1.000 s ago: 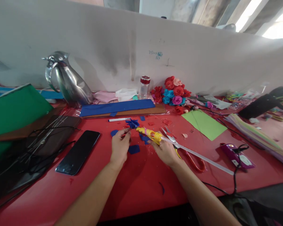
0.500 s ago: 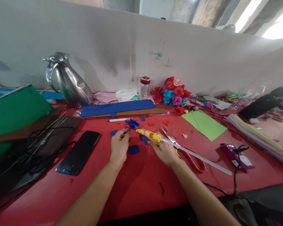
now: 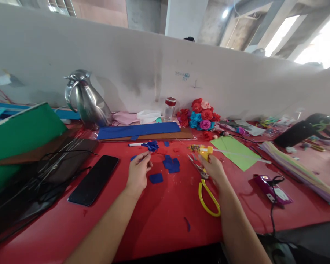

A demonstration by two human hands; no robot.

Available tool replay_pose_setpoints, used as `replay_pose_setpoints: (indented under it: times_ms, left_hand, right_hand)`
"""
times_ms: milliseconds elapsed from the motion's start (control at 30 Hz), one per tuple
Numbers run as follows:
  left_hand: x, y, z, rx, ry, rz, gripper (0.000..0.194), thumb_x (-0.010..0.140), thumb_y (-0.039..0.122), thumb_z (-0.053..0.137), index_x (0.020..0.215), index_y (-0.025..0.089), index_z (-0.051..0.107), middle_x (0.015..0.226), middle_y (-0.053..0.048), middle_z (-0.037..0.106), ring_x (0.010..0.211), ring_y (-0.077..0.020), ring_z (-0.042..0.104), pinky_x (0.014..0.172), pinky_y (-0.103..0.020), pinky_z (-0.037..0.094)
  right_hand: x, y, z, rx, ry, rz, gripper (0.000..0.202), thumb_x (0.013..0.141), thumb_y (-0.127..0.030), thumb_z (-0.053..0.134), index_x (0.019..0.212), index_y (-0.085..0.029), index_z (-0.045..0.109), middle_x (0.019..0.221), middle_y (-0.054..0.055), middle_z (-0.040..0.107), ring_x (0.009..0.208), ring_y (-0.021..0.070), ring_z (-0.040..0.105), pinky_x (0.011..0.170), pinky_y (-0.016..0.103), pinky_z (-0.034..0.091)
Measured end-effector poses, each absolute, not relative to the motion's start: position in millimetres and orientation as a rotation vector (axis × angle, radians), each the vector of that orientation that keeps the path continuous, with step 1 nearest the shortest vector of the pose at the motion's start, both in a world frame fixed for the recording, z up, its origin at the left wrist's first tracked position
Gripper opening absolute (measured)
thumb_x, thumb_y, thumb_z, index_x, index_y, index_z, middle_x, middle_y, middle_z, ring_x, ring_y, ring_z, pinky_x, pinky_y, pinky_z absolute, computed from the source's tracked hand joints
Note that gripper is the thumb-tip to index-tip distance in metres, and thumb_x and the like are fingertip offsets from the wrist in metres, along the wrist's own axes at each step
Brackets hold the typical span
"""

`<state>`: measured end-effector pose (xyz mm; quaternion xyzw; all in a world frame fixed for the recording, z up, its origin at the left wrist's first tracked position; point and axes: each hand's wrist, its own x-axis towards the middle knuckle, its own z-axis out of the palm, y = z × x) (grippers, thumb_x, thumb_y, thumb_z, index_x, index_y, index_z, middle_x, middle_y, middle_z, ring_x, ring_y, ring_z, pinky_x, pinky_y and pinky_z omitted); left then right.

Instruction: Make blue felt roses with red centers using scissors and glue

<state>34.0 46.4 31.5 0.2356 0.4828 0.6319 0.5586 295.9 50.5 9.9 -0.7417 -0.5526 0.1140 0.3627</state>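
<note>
Your left hand (image 3: 138, 172) pinches a crumpled blue paper flower (image 3: 151, 146) just above the red bench (image 3: 165, 216); a light grip should avoid crushing it. Well apart, your right hand (image 3: 216, 170) grips a yellow plastic glue gun (image 3: 206, 151); aim it clear of both hands.

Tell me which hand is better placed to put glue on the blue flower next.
Probably the right hand: it holds the yellow glue gun, which points toward the blue flower. The left hand is occupied holding that flower.
</note>
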Motion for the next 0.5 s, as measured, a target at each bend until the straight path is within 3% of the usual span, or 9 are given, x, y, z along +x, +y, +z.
replay_pose_setpoints:
  times_ms: [167, 267, 333, 500]
  left_hand:
    - [31.0, 46.0, 36.6, 0.500, 0.999, 1.468, 0.023, 0.048, 0.021, 0.076, 0.067, 0.014, 0.065, 0.055, 0.003, 0.053, 0.046, -0.0057, 0.045, 0.040, -0.017, 0.023]
    - [29.9, 45.6, 38.5, 0.442, 0.933, 1.404, 0.020, 0.051, 0.015, 0.074, 0.068, 0.013, 0.064, 0.056, 0.003, 0.053, 0.045, -0.0044, 0.045, 0.038, -0.016, 0.023]
    - [29.8, 45.2, 39.3, 0.396, 0.884, 1.355, 0.018, 0.054, 0.011, 0.072, 0.070, 0.013, 0.064, 0.058, 0.003, 0.054, 0.044, -0.0030, 0.043, 0.037, -0.014, 0.023]
    - [30.7, 43.7, 41.4, 0.406, 0.822, 1.305, 0.016, 0.061, 0.008, 0.070, 0.074, 0.013, 0.061, 0.062, 0.004, 0.054, 0.043, -0.0016, 0.042, 0.035, -0.013, 0.024]
  right_hand:
    - [318.4, 39.0, 16.4, -2.141, -1.416, -0.285, 0.025, 0.076, -0.038, 0.060, 0.059, -0.019, 0.062, 0.071, 0.013, 0.063, 0.068, 0.0231, 0.059, 0.058, 0.033, 0.042]
    - [285.7, 28.6, 37.8, -2.049, -1.428, -0.361, 0.020, 0.080, -0.035, 0.057, 0.073, -0.019, 0.069, 0.083, 0.015, 0.065, 0.078, 0.0250, 0.060, 0.064, 0.035, 0.043]
    - [248.4, 28.2, 48.7, -1.854, -1.599, -0.106, 0.021, 0.084, -0.034, 0.052, 0.082, -0.022, 0.069, 0.087, 0.011, 0.067, 0.078, 0.0221, 0.061, 0.066, 0.033, 0.044]
    - [164.8, 47.8, 40.8, -1.400, -1.543, 0.906, 0.016, 0.077, -0.031, 0.056, 0.073, -0.020, 0.067, 0.069, 0.001, 0.067, 0.062, 0.0149, 0.059, 0.061, 0.026, 0.043]
